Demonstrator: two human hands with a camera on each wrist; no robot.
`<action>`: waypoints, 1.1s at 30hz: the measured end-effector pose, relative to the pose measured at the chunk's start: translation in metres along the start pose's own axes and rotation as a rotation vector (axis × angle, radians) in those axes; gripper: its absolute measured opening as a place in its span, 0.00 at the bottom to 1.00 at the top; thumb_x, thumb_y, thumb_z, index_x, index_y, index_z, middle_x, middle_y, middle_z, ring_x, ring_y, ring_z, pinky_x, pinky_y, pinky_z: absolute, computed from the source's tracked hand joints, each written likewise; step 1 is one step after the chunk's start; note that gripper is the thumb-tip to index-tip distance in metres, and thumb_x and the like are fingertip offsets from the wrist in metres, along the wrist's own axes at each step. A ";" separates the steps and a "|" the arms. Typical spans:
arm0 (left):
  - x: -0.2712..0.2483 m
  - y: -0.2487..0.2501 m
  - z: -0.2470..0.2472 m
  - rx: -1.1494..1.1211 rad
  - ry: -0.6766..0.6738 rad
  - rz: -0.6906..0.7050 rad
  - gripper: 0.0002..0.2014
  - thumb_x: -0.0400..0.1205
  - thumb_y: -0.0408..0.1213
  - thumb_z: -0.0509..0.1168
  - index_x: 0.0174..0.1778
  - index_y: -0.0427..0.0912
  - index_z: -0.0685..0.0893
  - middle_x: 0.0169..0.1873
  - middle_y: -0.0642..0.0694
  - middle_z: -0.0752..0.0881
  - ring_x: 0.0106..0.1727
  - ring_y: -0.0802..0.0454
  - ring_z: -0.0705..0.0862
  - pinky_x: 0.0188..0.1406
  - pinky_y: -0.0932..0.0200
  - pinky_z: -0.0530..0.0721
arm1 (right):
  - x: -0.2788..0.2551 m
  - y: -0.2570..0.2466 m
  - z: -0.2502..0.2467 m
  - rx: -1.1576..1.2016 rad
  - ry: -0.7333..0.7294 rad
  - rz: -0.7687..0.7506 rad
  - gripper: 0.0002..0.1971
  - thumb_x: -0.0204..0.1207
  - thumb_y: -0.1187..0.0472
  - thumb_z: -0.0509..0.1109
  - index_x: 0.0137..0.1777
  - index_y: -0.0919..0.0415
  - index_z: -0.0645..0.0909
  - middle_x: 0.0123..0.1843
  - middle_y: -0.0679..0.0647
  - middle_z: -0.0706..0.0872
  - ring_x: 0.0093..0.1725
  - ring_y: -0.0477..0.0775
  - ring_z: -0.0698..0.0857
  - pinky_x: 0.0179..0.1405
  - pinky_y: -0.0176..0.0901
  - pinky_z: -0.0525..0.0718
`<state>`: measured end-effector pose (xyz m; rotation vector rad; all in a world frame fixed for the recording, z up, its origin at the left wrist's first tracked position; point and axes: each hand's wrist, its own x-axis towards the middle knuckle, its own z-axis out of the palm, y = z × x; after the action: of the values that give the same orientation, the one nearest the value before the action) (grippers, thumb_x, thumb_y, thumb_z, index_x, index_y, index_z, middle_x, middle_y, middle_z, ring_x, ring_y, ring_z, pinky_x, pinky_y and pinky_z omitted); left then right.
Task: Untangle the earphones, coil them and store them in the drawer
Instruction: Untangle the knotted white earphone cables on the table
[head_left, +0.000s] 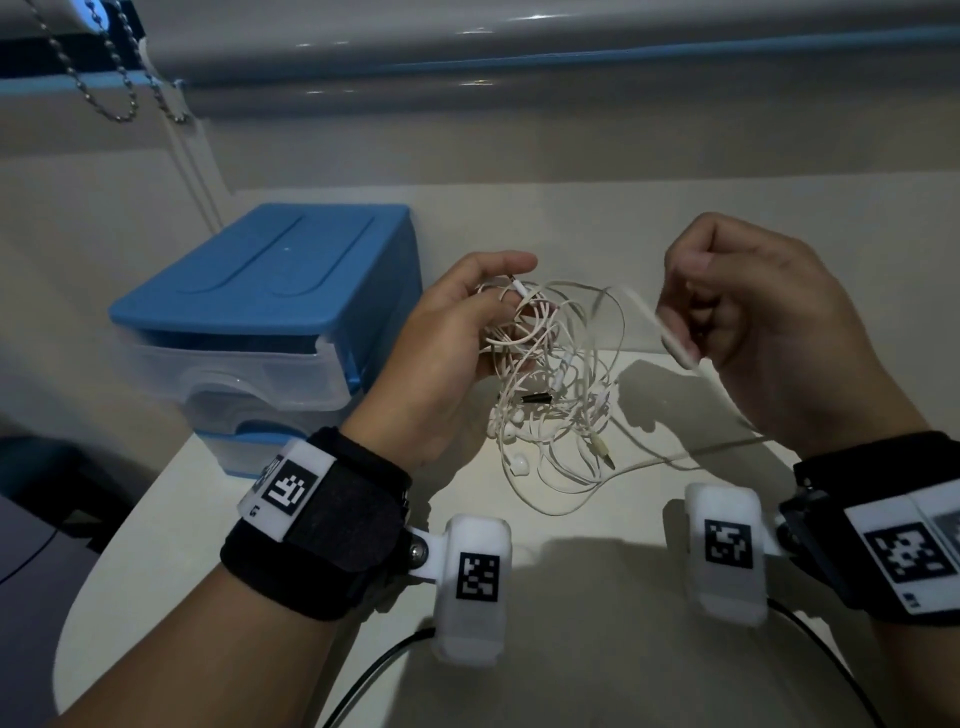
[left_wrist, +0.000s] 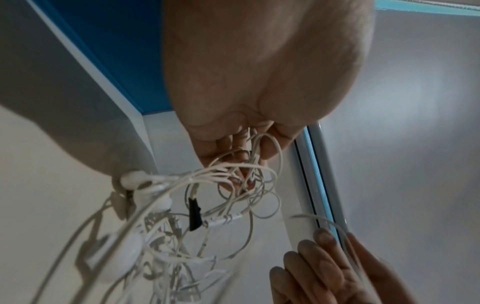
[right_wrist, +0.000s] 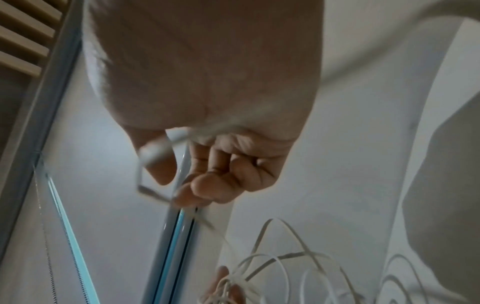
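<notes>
A knot of white earphone cables (head_left: 558, 384) hangs above the white table (head_left: 597, 597), with earbuds (head_left: 518, 466) and a black plug (head_left: 535, 398) dangling low. My left hand (head_left: 457, 343) grips the tangle's upper left loops (left_wrist: 241, 170) with curled fingers. To the right, my right hand (head_left: 748, 322) pinches a blurred white cable strand (head_left: 675, 338) that runs down past the wrist; the right wrist view shows that strand (right_wrist: 155, 156) between thumb and curled fingers. The blue drawer unit (head_left: 270, 312) stands left of the hands, its clear top drawer (head_left: 234, 374) looking pushed in.
A wall and window frame (head_left: 519, 78) run behind the table, with a bead chain (head_left: 119, 78) hanging at the upper left. Black wires (head_left: 374, 670) trail off the wrist cameras near the table's rounded front edge. Dark furniture (head_left: 47, 488) sits lower left.
</notes>
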<state>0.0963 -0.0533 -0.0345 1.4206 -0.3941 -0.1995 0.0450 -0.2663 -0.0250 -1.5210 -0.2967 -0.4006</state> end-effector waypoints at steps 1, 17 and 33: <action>0.000 0.000 0.000 0.002 0.000 0.003 0.20 0.87 0.24 0.55 0.66 0.44 0.87 0.38 0.51 0.86 0.43 0.50 0.84 0.49 0.47 0.86 | -0.001 -0.001 0.002 -0.018 -0.002 -0.004 0.09 0.76 0.65 0.63 0.34 0.61 0.74 0.24 0.56 0.76 0.23 0.57 0.72 0.24 0.43 0.65; -0.004 0.001 0.005 0.033 -0.142 0.000 0.21 0.86 0.22 0.59 0.69 0.46 0.85 0.46 0.38 0.86 0.45 0.46 0.85 0.46 0.54 0.85 | 0.000 0.021 0.006 -0.542 -0.079 -0.017 0.02 0.79 0.59 0.79 0.48 0.51 0.93 0.40 0.50 0.91 0.42 0.57 0.86 0.42 0.35 0.78; -0.004 0.000 0.005 0.000 -0.215 -0.080 0.15 0.84 0.30 0.63 0.65 0.39 0.87 0.41 0.40 0.81 0.38 0.52 0.81 0.37 0.57 0.77 | 0.006 0.016 0.002 -0.393 0.420 -0.161 0.04 0.84 0.64 0.68 0.48 0.59 0.82 0.35 0.50 0.82 0.34 0.44 0.79 0.37 0.37 0.77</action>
<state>0.0908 -0.0561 -0.0342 1.4209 -0.5135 -0.4198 0.0575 -0.2648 -0.0368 -1.7514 -0.0055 -0.9334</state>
